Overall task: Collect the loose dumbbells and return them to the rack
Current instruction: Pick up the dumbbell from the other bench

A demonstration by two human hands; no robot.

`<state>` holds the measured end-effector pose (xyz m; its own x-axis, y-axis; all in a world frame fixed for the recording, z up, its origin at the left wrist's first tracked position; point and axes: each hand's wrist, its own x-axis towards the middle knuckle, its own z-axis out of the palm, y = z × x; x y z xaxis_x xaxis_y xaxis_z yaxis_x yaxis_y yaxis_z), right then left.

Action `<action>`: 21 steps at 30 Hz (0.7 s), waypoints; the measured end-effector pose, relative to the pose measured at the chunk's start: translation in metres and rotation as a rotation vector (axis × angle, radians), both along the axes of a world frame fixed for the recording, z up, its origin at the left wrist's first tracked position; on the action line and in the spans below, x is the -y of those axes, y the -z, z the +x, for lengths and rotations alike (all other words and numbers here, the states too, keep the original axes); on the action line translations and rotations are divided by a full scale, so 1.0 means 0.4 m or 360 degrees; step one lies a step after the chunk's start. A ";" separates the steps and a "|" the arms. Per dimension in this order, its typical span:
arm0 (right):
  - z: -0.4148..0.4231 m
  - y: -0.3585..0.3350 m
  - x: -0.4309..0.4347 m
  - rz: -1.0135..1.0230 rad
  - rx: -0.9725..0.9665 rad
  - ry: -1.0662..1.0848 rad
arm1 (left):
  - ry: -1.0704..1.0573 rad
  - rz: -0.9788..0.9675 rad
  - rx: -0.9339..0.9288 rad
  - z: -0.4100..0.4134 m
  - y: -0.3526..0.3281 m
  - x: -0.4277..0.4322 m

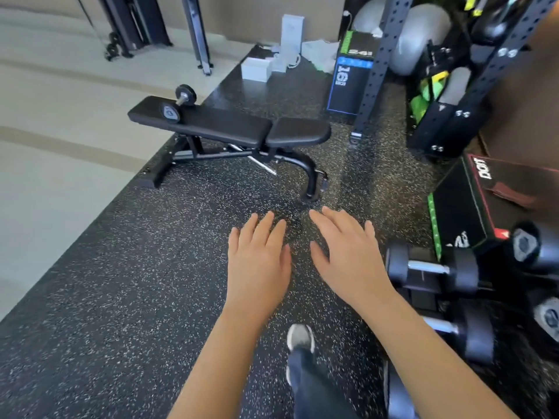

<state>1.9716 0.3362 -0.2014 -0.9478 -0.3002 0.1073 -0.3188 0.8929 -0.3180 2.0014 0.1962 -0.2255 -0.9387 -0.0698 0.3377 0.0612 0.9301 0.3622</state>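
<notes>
A small black dumbbell lies across the far left end of a black weight bench. Several larger black dumbbells sit on the dumbbell rack at the lower right, close to my right forearm. My left hand and my right hand are stretched out side by side over the speckled rubber floor, palms down, fingers apart, holding nothing. Both hands are well short of the bench and its dumbbell.
A black perforated power rack with grey exercise balls stands at the back right. Black plyo boxes sit by it. White boxes lie on the mat's far edge. My shoe is below my hands.
</notes>
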 end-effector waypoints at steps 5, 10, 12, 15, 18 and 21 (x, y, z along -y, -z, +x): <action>-0.216 0.007 0.015 -0.0046 0.0020 -0.0042 | -0.0069 0.0001 0.0033 -0.199 0.007 0.011; -0.445 -0.027 0.041 -0.0063 -0.0020 -0.0133 | -0.0037 -0.0054 0.0003 -0.419 -0.042 0.014; -0.523 -0.035 0.063 -0.0062 -0.0018 -0.0196 | -0.0102 -0.0078 -0.0010 -0.489 -0.055 0.034; -0.631 -0.034 0.105 -0.0058 0.0006 -0.0278 | -0.0211 -0.0096 0.0003 -0.570 -0.056 0.075; -0.716 -0.024 0.148 -0.0060 0.0030 -0.0333 | -0.0285 -0.0106 0.0057 -0.633 -0.038 0.122; -0.802 -0.006 0.199 -0.0015 0.0064 -0.0393 | -0.0356 -0.0090 0.0094 -0.709 -0.022 0.177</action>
<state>1.6508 0.2565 -0.1990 -0.8496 -0.5221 0.0751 -0.5137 0.7866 -0.3427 1.7180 0.1254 -0.2168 -0.9202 -0.2607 0.2919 -0.1684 0.9370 0.3061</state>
